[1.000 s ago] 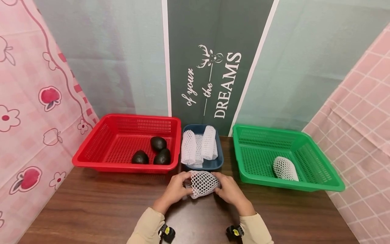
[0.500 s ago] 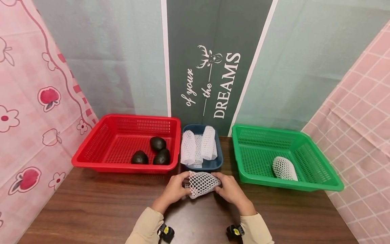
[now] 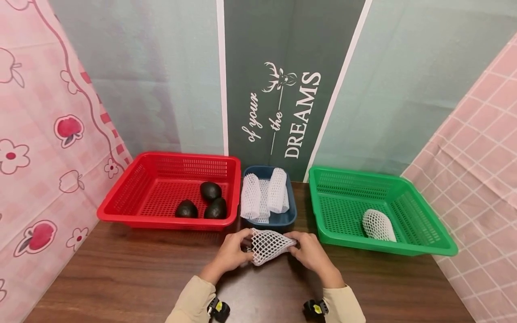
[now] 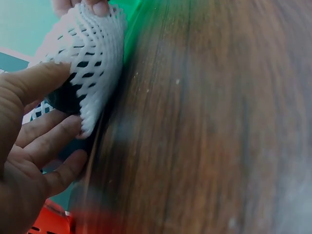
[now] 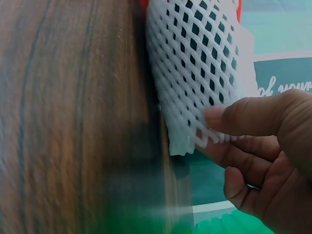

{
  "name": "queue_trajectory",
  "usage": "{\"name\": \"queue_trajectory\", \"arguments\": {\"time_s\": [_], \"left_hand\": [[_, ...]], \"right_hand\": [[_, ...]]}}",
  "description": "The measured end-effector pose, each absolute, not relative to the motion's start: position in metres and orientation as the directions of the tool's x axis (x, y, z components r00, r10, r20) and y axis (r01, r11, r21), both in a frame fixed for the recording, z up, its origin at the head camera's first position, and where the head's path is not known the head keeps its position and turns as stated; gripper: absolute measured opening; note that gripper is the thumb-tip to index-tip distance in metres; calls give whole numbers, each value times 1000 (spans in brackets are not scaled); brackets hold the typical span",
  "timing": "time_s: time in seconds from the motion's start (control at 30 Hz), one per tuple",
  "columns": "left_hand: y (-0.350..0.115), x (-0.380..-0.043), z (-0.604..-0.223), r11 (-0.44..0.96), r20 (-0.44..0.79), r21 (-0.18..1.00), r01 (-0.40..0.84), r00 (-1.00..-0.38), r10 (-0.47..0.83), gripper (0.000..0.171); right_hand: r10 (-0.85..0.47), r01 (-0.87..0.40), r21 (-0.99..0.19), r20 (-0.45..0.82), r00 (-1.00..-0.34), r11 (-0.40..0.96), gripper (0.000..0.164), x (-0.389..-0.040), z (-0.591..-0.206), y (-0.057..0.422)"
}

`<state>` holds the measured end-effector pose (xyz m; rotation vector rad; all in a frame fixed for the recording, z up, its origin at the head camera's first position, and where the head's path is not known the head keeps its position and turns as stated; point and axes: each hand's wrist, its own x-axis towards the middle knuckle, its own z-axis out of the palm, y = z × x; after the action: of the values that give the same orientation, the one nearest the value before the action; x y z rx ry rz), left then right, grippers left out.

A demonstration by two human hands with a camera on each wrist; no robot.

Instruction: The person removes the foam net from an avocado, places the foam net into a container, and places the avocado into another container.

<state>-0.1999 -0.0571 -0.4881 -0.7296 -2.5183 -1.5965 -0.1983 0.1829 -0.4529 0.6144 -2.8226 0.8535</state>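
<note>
A white foam fruit net [image 3: 270, 246] is stretched over a dark avocado, just above or on the table in front of the blue bin. In the left wrist view the avocado [image 4: 66, 99] shows at the net's open mouth. My left hand [image 3: 233, 251] grips that mouth, thumb on one side and fingers on the other. With thumb and fingers, my right hand [image 3: 311, 252] pinches the narrowed opposite end. The right wrist view shows the right thumb [image 5: 248, 116] pressing the mesh near its ragged edge. Most of the avocado is covered by the mesh.
On the left, a red basket [image 3: 133, 215] holds three bare avocados [image 3: 210, 191]. The blue bin [image 3: 286, 220] contains several foam nets [image 3: 277, 190]. At right a green basket [image 3: 323, 235] holds one netted avocado [image 3: 378, 225]. Curtains hang behind and beside the wooden table [image 3: 133, 273].
My right hand has shifted slightly right, and the net's right end is drawn out longer and narrower. The left hand keeps its grip almost in place.
</note>
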Motion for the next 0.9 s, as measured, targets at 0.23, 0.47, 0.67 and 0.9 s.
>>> {"name": "queue_trajectory", "arguments": {"time_s": [0.23, 0.47, 0.67, 0.9], "left_hand": [[-66, -199, -488, 312, 347, 829, 464, -865, 362, 44], [-69, -199, -488, 285, 330, 849, 445, -867, 373, 45], [-70, -200, -487, 297, 316, 850, 436, -872, 375, 47], [-72, -199, -490, 299, 307, 855, 424, -878, 367, 48]], "right_hand": [[-321, -420, -508, 273, -907, 752, 24, -198, -449, 192], [-312, -395, -513, 242, -919, 762, 22, -197, -453, 196], [-290, -370, -531, 230, -929, 763, 22, -198, -455, 195], [-280, -348, -533, 207, -937, 772, 27, -197, -453, 195]]}}
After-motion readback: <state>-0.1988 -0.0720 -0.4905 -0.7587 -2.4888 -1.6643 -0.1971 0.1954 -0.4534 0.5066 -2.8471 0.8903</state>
